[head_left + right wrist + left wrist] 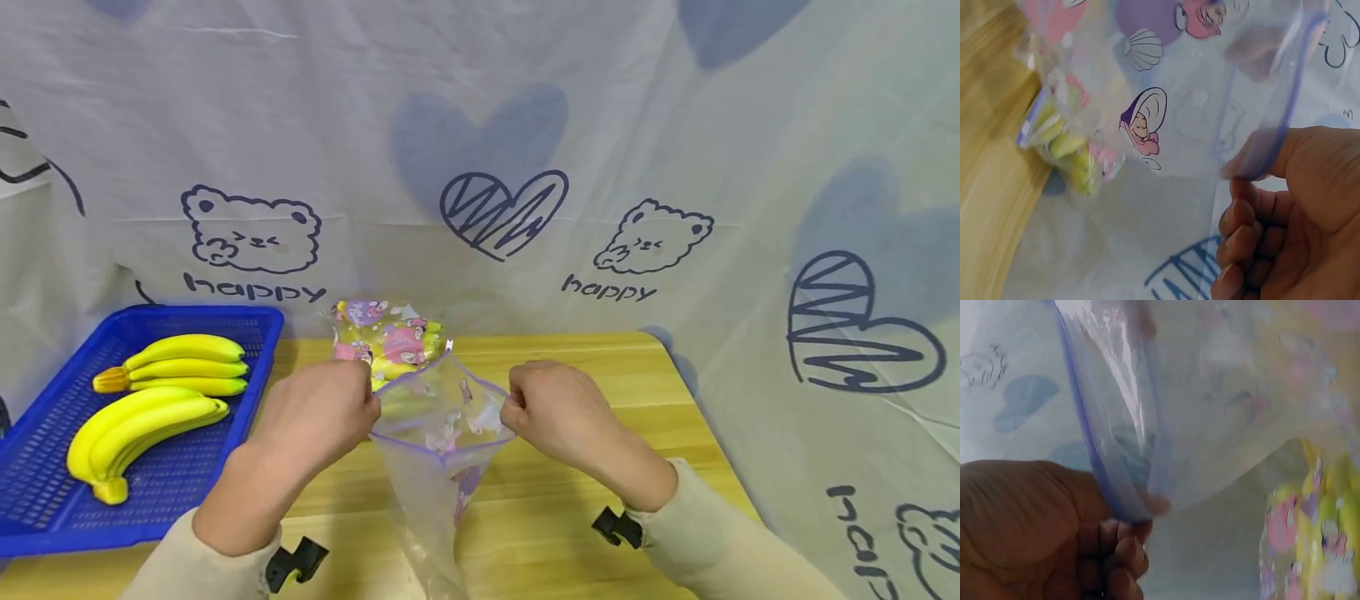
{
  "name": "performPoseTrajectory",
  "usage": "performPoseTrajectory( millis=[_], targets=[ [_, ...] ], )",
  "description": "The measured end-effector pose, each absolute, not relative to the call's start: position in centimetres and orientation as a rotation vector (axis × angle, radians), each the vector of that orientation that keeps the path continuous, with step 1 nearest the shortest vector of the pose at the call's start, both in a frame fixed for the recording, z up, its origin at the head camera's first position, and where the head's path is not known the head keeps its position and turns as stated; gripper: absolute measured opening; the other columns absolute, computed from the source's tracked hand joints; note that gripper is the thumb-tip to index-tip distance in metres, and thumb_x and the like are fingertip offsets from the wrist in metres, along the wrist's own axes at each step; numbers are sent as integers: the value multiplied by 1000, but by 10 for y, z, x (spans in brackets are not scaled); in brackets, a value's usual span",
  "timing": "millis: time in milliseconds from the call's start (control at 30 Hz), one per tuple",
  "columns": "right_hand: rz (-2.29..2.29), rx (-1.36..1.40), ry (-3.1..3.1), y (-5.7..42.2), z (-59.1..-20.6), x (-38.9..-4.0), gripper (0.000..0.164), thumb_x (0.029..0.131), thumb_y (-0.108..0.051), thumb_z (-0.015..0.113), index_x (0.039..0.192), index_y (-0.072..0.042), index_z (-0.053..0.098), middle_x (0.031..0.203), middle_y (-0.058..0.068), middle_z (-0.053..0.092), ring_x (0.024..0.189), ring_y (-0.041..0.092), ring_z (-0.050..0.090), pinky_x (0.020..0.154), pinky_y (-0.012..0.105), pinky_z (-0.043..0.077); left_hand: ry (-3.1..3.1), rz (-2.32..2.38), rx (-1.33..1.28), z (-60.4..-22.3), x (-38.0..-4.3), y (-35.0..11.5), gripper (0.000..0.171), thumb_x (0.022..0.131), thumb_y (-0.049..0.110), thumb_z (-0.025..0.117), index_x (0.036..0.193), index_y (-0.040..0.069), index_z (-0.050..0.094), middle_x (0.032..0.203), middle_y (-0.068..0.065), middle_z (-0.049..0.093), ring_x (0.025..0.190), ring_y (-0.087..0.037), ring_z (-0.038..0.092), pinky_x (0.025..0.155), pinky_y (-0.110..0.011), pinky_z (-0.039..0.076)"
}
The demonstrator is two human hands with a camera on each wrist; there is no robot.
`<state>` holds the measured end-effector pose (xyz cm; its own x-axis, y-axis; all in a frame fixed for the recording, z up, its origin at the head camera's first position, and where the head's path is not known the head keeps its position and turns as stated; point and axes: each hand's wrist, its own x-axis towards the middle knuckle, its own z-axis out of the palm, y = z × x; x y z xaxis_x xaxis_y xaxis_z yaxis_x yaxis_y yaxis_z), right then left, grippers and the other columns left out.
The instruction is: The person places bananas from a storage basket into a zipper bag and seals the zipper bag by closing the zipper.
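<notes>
While I look on from my station, I have the left hand [318, 412] pinching one side of a clear printed bag [416, 475] at its purple rim, and the right hand [558, 408] pinching the opposite side. I see the bag's mouth spread wide between them, its body hanging down in front of the wooden table [570, 517]. Just beyond the left hand I find a filled bag [390, 337] with yellow fruit inside; to my left, a blue basket [258, 358] holds two banana bunches [150, 433], one nearer than the other.
</notes>
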<state>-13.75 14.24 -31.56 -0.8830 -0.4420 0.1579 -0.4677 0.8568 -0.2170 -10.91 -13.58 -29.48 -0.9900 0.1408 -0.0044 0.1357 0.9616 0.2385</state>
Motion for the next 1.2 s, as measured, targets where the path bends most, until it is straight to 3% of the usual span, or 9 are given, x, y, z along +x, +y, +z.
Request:
performPoseTrajectory(
  millis=[133, 367, 567, 767, 933, 1200],
  targets=[
    [368, 671, -2928, 151, -313, -138, 31, 84, -12, 68, 62, -18, 46, 62, -4, 37, 57, 13, 37, 52, 29, 28, 3065, 408, 131, -294, -108, -148, 33, 96, 19, 62, 64, 17, 51, 62, 0, 47, 58, -22, 49, 49, -38, 37],
    [277, 785, -2874, 142, -316, -137, 23, 84, -13, 69, 67, -18, 55, 66, -5, 49, 61, 14, 45, 57, 31, 39, 3021, 527, 239, -299, -104, -133, 29, 96, 26, 65, 69, 19, 55, 63, 2, 53, 60, -19, 51, 53, -35, 37],
    [247, 761, -2833, 147, -320, -138, 30, 80, -10, 67, 60, -19, 45, 59, -5, 39, 54, 14, 37, 53, 29, 30, 3184, 406, 312, -307, -108, -136, 31, 92, 20, 69, 65, 17, 53, 60, 1, 49, 58, -20, 49, 50, -37, 36],
    [59, 961, -2656, 147, -325, -137, 30, 80, -16, 69, 63, -21, 45, 61, -8, 41, 61, 15, 41, 65, 33, 31, 3272, 396, 514, -315, -110, -134, 33, 86, 14, 67, 60, 19, 47, 58, 4, 44, 59, -18, 44, 52, -33, 33],
    [-40, 1071, -2551, 147, -331, -137, 31, 78, -20, 69, 64, -21, 42, 61, -9, 41, 63, 17, 43, 70, 36, 35, 3297, 367, 554, -318, -109, -135, 27, 86, 15, 69, 65, 18, 53, 63, 4, 48, 64, -19, 47, 57, -35, 37],
    [144, 1043, -2598, 140, -334, -137, 31, 79, -19, 67, 63, -23, 41, 59, -11, 38, 60, 13, 38, 69, 32, 30, 3244, 429, 545, -318, -107, -139, 15, 87, 18, 70, 75, 18, 63, 71, 5, 56, 68, -17, 51, 61, -38, 43]
  ],
)
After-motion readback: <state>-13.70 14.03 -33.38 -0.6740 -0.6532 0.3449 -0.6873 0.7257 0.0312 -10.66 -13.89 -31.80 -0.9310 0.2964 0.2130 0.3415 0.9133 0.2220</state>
